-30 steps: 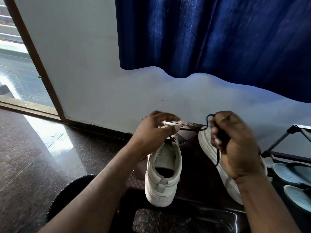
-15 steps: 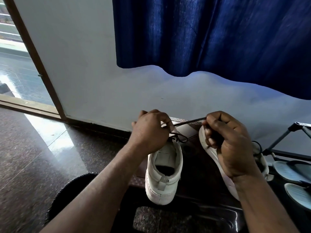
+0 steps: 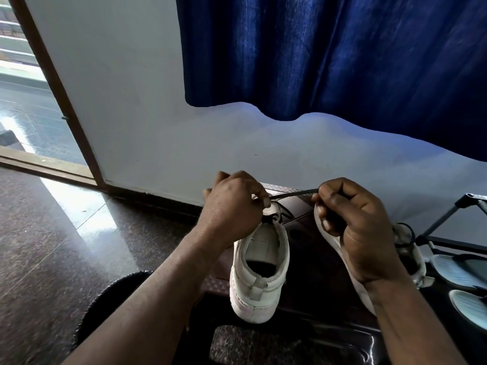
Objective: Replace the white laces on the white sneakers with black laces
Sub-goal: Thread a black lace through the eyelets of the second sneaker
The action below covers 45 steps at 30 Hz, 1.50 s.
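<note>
Head view: your left hand pinches black lace at tongue of white sneaker, heel toward you; your right hand clenches lace's far end, taut between hands (second sneaker just beside).

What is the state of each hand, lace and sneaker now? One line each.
Left hand, pinches the black lace.
Right hand, grips the same lace.
Black lace, straight between the hands.
Near sneaker, upright, black lace through top eyelets.
Second sneaker, partly hidden, black lace on it.
</note>
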Available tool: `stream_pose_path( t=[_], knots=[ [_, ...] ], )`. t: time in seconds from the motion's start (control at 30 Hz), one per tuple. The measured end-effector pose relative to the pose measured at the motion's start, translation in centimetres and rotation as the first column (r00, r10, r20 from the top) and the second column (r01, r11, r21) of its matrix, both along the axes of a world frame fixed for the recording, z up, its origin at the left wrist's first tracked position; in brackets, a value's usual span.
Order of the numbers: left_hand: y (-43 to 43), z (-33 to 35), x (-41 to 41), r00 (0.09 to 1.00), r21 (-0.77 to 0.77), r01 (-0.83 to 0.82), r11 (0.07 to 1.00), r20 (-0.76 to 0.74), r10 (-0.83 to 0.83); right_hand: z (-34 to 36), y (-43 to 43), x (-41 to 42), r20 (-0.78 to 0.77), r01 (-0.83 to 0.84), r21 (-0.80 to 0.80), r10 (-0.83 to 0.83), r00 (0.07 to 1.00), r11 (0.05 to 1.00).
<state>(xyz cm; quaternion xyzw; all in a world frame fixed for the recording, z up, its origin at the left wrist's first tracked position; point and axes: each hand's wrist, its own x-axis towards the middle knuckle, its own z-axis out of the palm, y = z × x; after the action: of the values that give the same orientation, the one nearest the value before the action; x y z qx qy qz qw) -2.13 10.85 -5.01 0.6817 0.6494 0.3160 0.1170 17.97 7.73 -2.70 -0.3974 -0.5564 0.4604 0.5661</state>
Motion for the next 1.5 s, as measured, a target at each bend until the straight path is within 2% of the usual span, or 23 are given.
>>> stream_pose_path(
  t=[0.1,0.2,0.27,0.33,0.4,0.47,0.53,0.6,0.7,0.77,0.87,0.97,1.07,1.13,1.33,1.5],
  knots=[
    [0.1,-0.2,0.2,1.000,-0.040,-0.008,0.999,0.002,0.008,0.1,-0.1,-0.2,-0.076,-0.009,0.004,0.009,0.997,1.000],
    [0.3,-0.2,0.1,0.998,-0.063,-0.024,0.998,0.053,0.027,0.2,-0.1,-0.3,-0.230,-0.038,-0.007,0.035,0.973,0.999],
    [0.5,-0.4,0.0,0.993,-0.079,0.045,0.996,0.117,-0.035,0.1,0.1,-0.3,-0.314,-0.039,-0.020,0.031,0.949,0.999],
    [0.4,-0.2,0.2,0.966,-0.082,0.114,0.990,0.243,-0.091,-0.1,0.3,-0.2,-0.376,-0.038,-0.040,0.020,0.926,0.998],
    [0.1,0.1,0.3,0.938,-0.065,0.106,0.992,0.338,-0.079,-0.4,0.6,0.1,-0.463,-0.035,-0.090,-0.011,0.886,0.995],
    [-0.6,0.9,-0.2,0.924,-0.073,0.077,0.994,0.380,-0.043,-0.5,1.0,0.8,-0.549,-0.004,-0.151,-0.081,0.832,0.988],
    [-1.4,1.5,-0.9,0.920,-0.133,0.087,0.987,0.392,-0.028,-0.5,1.2,1.0,-0.571,0.040,-0.154,-0.122,0.812,0.987],
    [-2.5,1.7,-1.5,0.937,-0.209,0.114,0.971,0.347,-0.036,-0.7,1.3,0.2,-0.481,0.062,-0.123,-0.114,0.869,0.991],
    [-3.6,1.1,-1.4,0.984,-0.242,0.070,0.968,0.178,-0.027,-1.5,0.8,-2.5,-0.131,0.079,-0.058,-0.086,0.988,0.995],
    [-3.9,0.8,-1.3,0.993,-0.211,0.015,0.977,0.115,0.009,-2.2,0.4,-4.3,0.099,0.075,-0.004,-0.074,0.992,0.997],
    [-4.3,1.2,-1.6,0.988,-0.201,-0.052,0.978,0.134,0.080,-2.9,-0.3,-5.7,0.368,0.116,0.088,-0.141,0.919,0.989],
    [-4.3,1.1,-2.5,0.938,-0.301,-0.027,0.953,0.322,0.128,-3.0,-0.4,-5.8,0.458,0.141,0.153,-0.196,0.867,0.978],
    [-4.3,0.8,-3.2,0.788,-0.389,0.077,0.918,0.588,0.183,-3.2,-0.3,-5.8,0.550,0.148,0.145,-0.204,0.810,0.978],
    [-4.3,0.4,-3.6,0.683,-0.422,0.140,0.896,0.696,0.221,-3.4,-0.2,-5.8,0.578,0.149,0.115,-0.188,0.794,0.982],
    [-4.8,0.2,-3.8,0.504,-0.417,0.202,0.886,0.820,0.271,-3.6,-0.2,-5.4,0.563,0.138,0.071,-0.154,0.812,0.988],
    [-5.0,0.2,-3.8,0.452,-0.405,0.222,0.887,0.849,0.275,-4.0,0.1,-5.4,0.529,0.133,0.051,-0.140,0.837,0.990]
  ],
)
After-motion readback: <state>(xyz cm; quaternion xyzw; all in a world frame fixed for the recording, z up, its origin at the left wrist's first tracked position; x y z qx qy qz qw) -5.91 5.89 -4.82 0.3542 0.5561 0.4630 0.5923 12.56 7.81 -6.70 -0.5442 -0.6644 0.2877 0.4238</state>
